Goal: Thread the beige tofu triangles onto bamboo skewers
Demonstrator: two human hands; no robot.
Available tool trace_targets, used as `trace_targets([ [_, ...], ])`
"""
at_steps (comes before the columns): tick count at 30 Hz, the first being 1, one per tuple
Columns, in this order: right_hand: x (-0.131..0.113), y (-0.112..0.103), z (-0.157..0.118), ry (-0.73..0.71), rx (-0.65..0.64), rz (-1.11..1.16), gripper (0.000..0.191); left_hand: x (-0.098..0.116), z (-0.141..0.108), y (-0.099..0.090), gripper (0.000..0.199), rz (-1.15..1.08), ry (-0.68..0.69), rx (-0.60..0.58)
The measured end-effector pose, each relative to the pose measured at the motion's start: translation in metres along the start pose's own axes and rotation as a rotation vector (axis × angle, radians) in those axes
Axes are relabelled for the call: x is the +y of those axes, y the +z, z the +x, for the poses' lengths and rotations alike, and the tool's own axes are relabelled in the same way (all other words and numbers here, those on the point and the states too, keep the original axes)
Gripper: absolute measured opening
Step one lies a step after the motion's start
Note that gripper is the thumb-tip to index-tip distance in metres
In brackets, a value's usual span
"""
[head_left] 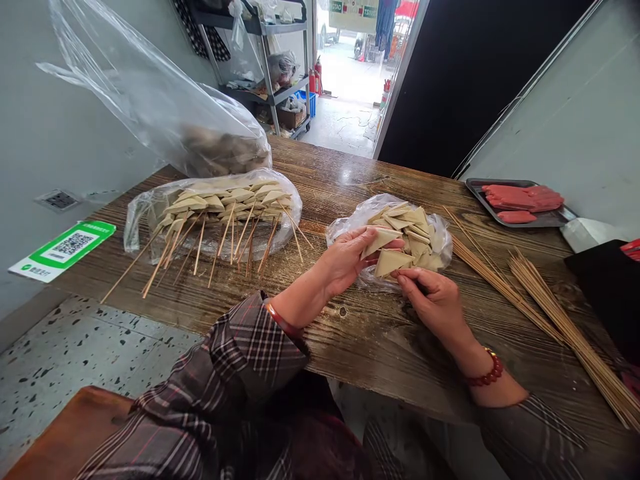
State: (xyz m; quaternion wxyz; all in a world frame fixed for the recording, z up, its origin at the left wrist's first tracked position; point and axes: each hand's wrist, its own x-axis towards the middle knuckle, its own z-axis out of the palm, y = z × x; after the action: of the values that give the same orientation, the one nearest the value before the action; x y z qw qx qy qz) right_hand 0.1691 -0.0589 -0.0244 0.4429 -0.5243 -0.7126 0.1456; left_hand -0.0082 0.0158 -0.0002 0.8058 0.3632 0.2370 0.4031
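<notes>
My left hand is closed on a flat tan tofu triangle, gripped between thumb and fingers. Just to the right, the fingertips of my right hand pinch the lower edge of another tofu triangle; whether a thin stick is also in that pinch, I cannot tell. Both hands are in front of a clear plastic bag, opened around a heap of the same triangles. To the left, more tofu triangles on bamboo skewers lie in a second clear bag, sticks pointing towards me.
Bundles of bare bamboo skewers lie on the wooden table at right. Behind them is a dark tray of pinkish-red pieces. A tall plastic bag and a green QR card are at left. A shelf cart stands beyond.
</notes>
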Motion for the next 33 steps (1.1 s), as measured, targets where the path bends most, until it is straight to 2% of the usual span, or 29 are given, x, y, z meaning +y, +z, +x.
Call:
trace_targets([
  [18,-0.0022,0.0004,0.0019,0.025,0.008,0.006,0.016,-0.0031,-0.0013,0.0040,0.034,0.066,0.010,-0.015],
  [28,-0.0031,0.0030,0.0022,0.234,-0.012,0.156,0.022,-0.0066,0.0052,0.0012,0.031,-0.092,-0.028,0.024],
  [33,-0.0037,0.0067,0.0029,0.253,-0.021,0.200,0.023,-0.0089,0.0063,0.0053,0.027,-0.138,0.005,-0.008],
])
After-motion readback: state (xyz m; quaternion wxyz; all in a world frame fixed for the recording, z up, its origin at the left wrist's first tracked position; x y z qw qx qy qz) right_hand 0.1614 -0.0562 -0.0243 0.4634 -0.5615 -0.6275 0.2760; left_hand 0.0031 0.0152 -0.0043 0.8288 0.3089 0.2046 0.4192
